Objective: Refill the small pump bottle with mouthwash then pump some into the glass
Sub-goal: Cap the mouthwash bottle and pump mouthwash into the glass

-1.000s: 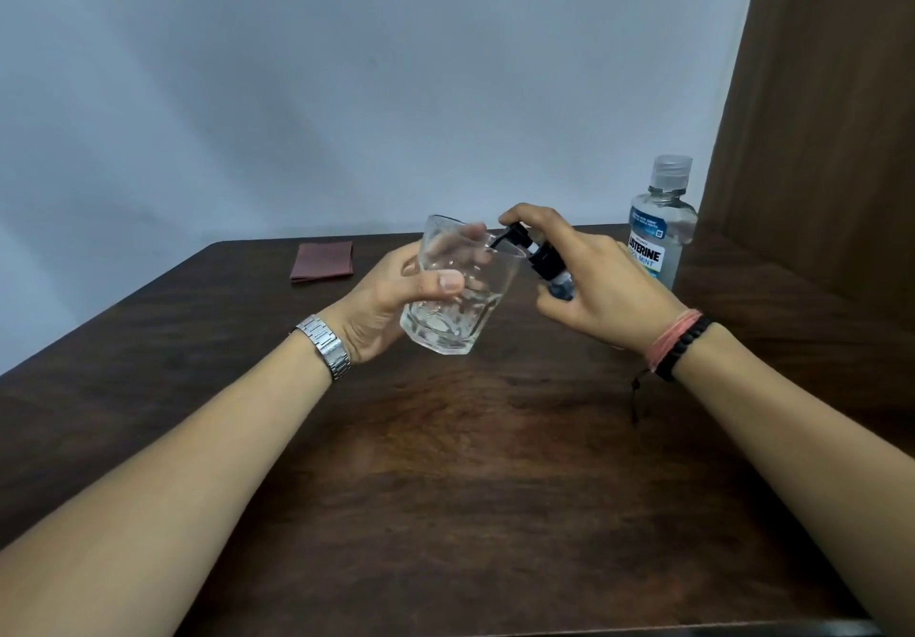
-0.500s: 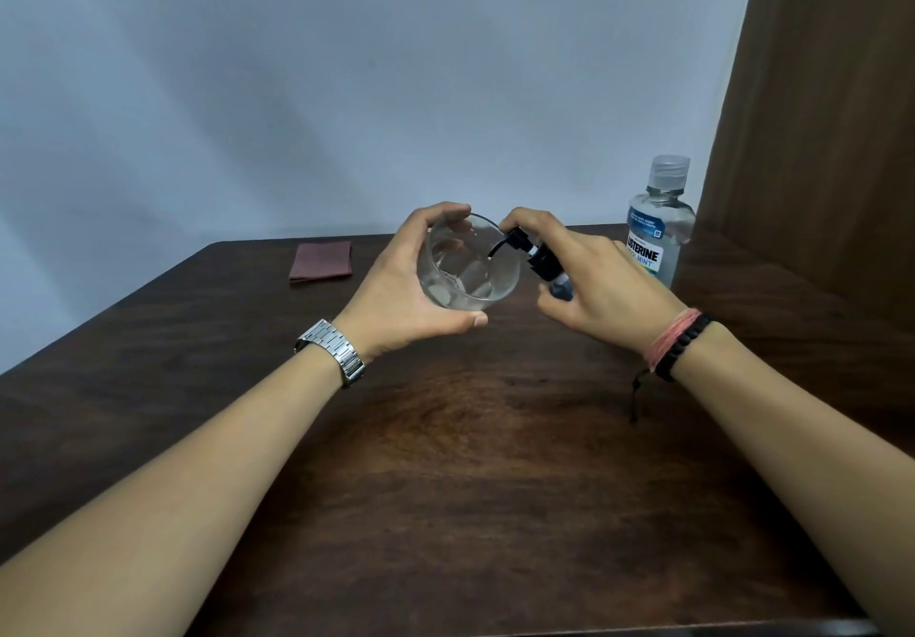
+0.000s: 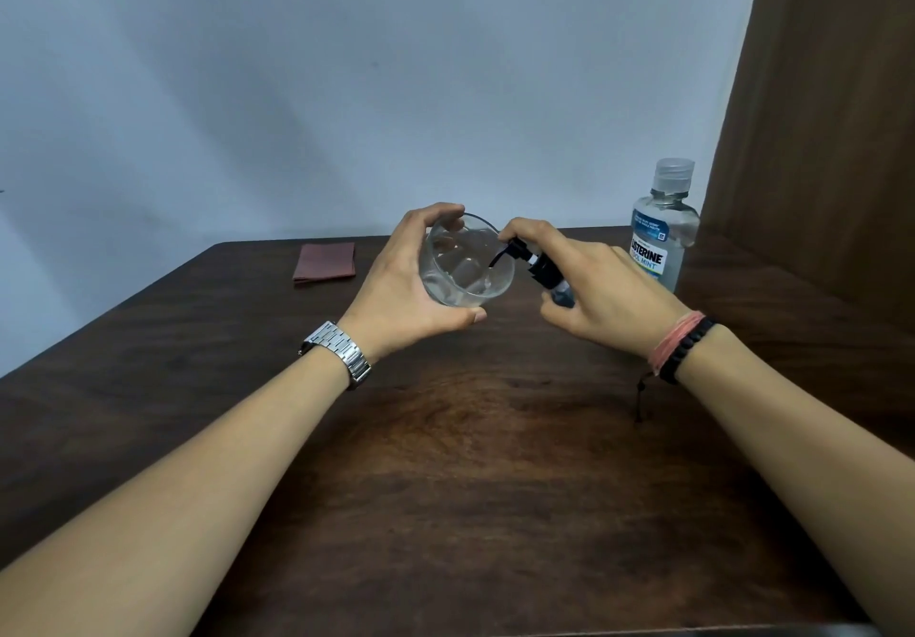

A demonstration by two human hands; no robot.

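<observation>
Head view: mouthwash bottle (image 3: 662,235) behind right hand (image 3: 606,290), folded cloth (image 3: 325,261) far left.

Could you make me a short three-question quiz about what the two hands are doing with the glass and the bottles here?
1. True or false: the glass stands upright on the table.
2. Which hand grips the pump bottle? A) left hand B) right hand
3. Fill in: the pump's spout points into the ____.

Key: 1. False: it is held tilted, off the table, mouth toward the pump. 2. B. 3. Glass. The capped mouthwash bottle stands untouched behind.
</observation>
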